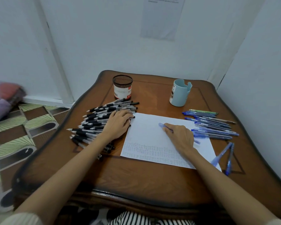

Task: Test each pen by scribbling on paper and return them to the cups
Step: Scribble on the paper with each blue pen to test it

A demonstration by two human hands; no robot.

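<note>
A white sheet of paper (152, 133) lies in the middle of the wooden table (136, 172), with faint rows of scribbles along its near part. My right hand (180, 137) holds a blue pen (162, 125) over the sheet, its blurred end pointing up and left. My left hand (118, 124) rests flat on a large pile of black pens (96, 120) beside the paper's left edge. A black mesh cup (122, 87) stands at the back left. Back right stands a light blue cup (180, 92).
A spread of blue pens (212, 124) lies right of the paper, with two more blue pens (225, 155) near its right corner. White walls close in behind and to the right. Patterned floor and a purple bundle (2, 101) are at the left.
</note>
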